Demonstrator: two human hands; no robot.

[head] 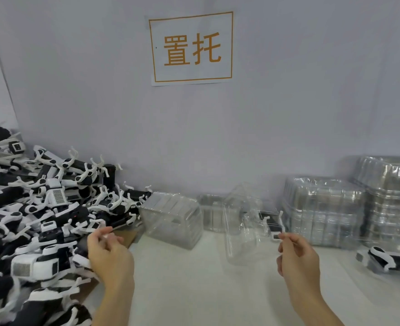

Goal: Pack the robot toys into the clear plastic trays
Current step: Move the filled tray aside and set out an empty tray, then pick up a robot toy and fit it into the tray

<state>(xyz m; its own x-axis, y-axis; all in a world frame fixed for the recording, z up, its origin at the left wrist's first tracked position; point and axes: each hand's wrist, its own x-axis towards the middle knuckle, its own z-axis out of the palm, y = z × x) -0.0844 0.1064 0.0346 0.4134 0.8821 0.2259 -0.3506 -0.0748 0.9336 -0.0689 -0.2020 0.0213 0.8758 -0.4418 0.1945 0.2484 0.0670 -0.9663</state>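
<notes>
Right hand (296,255) pinches the near edge of a clear tray (243,222) raised off the table; left hand (109,252), fingers curled and seemingly empty, hovers left of the tray at the edge of the toy pile (41,208). We judge the tray not yet loaded. We'd hold it level and seat one toy squarely.

We saw black-and-white robot toys (41,208) heaped on a brown board (123,236), clear plastic trays (323,212) glinting grey, a white bench (194,290), and orange characters on a white sign (191,48) against the pale lilac wall (312,90).
</notes>
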